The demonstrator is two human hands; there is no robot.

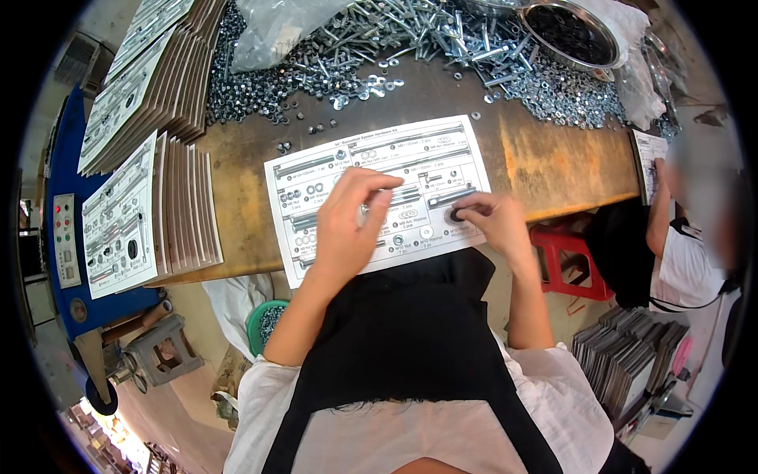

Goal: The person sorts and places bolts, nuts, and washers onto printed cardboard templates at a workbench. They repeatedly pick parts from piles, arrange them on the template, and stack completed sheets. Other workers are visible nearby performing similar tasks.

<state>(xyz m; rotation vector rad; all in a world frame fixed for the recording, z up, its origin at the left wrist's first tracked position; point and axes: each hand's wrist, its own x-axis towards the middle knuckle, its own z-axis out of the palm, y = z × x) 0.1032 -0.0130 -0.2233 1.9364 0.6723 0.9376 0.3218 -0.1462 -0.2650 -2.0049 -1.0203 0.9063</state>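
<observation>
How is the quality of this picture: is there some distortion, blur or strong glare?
Head view: black fisheye rim, blue machine bowed near it; co-worker's head smeared by blur; lower-left background washed out; printed card fairly clear, its smallest lettering soft.

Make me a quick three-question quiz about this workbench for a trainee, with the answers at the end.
1. What are the right hand fingertips at?
a) a clear plastic bag
b) a round black part
c) a bolt pile
2. True or false: the round metal bowl holds white cards.
3. Fill in: the plastic stool on the person's right is coloured ___.

Key: 1. b. 2. False; it holds small black parts. 3. Red.
</observation>
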